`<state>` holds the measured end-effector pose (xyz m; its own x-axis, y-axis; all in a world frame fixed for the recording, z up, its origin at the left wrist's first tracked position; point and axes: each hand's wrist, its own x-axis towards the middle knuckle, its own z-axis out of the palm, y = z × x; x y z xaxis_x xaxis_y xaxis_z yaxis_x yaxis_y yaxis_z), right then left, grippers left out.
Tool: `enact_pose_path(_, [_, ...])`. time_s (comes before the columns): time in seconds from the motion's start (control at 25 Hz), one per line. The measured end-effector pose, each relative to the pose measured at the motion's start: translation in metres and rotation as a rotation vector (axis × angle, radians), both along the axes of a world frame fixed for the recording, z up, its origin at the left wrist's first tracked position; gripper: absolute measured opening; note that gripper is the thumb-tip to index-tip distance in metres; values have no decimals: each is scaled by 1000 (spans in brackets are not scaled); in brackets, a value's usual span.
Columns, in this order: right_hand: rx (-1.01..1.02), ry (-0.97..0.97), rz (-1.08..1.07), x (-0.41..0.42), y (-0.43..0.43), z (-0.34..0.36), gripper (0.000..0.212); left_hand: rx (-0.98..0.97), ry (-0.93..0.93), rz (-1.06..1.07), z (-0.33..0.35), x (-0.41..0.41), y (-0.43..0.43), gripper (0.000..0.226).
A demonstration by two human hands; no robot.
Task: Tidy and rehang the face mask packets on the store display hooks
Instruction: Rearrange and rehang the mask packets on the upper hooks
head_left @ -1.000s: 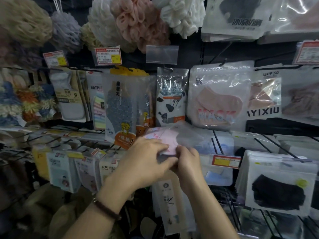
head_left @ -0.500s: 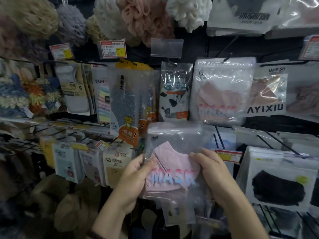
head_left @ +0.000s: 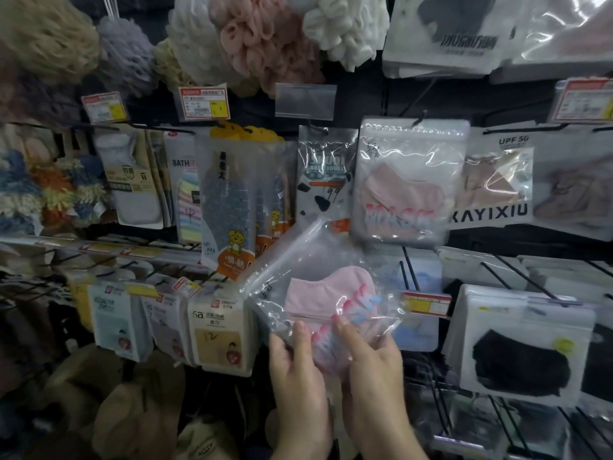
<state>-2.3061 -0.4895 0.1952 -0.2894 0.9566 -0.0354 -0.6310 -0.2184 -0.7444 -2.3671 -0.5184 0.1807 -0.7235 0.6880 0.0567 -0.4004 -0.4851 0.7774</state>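
A clear plastic packet with a pink face mask (head_left: 318, 287) is tilted, its top edge pointing up and left. Both hands grip its lower end: my left hand (head_left: 295, 370) at the bottom left, my right hand (head_left: 368, 363) at the bottom right, thumbs on the front. Above and to the right, a matching pink mask packet (head_left: 406, 184) hangs from a hook (head_left: 419, 118). Bare black hook rods (head_left: 408, 270) jut out just right of the held packet.
A packet with a black mask (head_left: 520, 346) hangs at the lower right. A beige mask packet (head_left: 496, 184) hangs at the right. Bath towel packets (head_left: 232, 200) and small boxed packs (head_left: 217, 333) hang left of my hands. Mesh bath sponges (head_left: 262, 38) hang above.
The held packet was upright facing me half a second ago; now it is turned, top edge up-left. Both hands have slid down to its lower end.
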Motion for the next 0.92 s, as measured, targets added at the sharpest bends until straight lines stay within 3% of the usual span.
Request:
enact_pose_path(0.2, [182,-113,5,37,21,18,30,13,172,-45,35,-51,-22,24])
enact_pose_path(0.44, [313,-258,131,64,36,21,38,-254,600,-237,61,-93,-21,18])
enact_pose_path(0.6, [329,-379,156,73,43,20,33,-274,584,-215,50,-86,-7,19])
enact_pose_path(0.72, [311,-367,144,76,47,20,40,-254,514,-222,40,-82,1,21])
enact_pose_path(0.92, [304,-360,14,66,46,13,24,-231,562,-106,41,-77,10,17])
